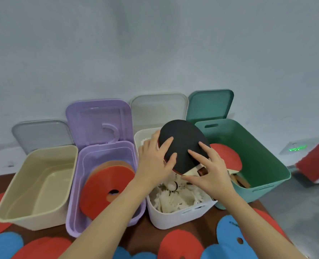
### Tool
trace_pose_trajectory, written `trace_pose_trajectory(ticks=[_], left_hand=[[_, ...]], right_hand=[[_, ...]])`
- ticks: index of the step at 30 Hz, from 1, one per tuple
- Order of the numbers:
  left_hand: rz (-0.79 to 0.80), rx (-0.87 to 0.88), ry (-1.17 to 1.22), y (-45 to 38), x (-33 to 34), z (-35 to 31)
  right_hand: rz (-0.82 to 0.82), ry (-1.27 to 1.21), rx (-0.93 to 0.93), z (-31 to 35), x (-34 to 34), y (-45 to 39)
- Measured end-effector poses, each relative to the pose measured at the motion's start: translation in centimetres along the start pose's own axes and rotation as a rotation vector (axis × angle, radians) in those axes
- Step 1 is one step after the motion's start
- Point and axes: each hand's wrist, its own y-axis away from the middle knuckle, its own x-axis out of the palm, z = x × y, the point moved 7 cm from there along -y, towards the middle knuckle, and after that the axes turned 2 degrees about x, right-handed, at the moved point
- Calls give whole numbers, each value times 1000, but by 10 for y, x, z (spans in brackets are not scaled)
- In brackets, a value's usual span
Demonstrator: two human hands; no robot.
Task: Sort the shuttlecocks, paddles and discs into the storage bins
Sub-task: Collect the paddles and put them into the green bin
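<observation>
Both hands hold a black-faced paddle point(183, 143) above the white bin point(175, 219), which is full of white shuttlecocks point(173, 197). My left hand point(155, 161) grips the paddle's left edge, fingers over the black face. My right hand point(207, 169) holds the lower right part near the handle, fingers spread on the rubber. A red-faced paddle point(227, 157) lies in the green bin point(267, 165) to the right. The purple bin point(76, 202) holds a stack of red discs point(106, 182). The beige bin point(33, 184) on the left holds nothing.
Loose red discs point(179, 245) and blue discs point(229, 232) lie on the brown table along the near edge. All four bin lids stand open against the grey wall. A red and white object point(317, 161) stands at the right on the grey floor.
</observation>
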Motion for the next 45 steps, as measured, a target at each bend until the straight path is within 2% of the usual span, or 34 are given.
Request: trace_pose_trajectory(ticks=[8,13,19,24,27,29,34,41,45], left_hand=[[196,-123,-130,-46,83,-76],[357,-219,-275,-79,145,-116],[524,-239,-389,-85,195,-124],[562,-272,-405,-79,204,-119],[532,-295,-401,-76,202,-117],[496,-289,-406,-76,201,-119],[383,-267,-385,-67,190,-131],[251,-191,-293,-22,150,-147],[212,-142,-212,9,134,-155]], right_hand=[[77,50,-31,-118,-47,-26],[140,105,24,-185,-60,-41],[354,236,147,-231,-32,-47],[670,288,226,-258,0,-43],[763,282,219,-263,5,-33],[724,298,153,-255,2,-33],[399,236,49,-230,-28,-49],[205,24,-67,-205,-59,-21],[113,-13,-123,-182,-77,10]])
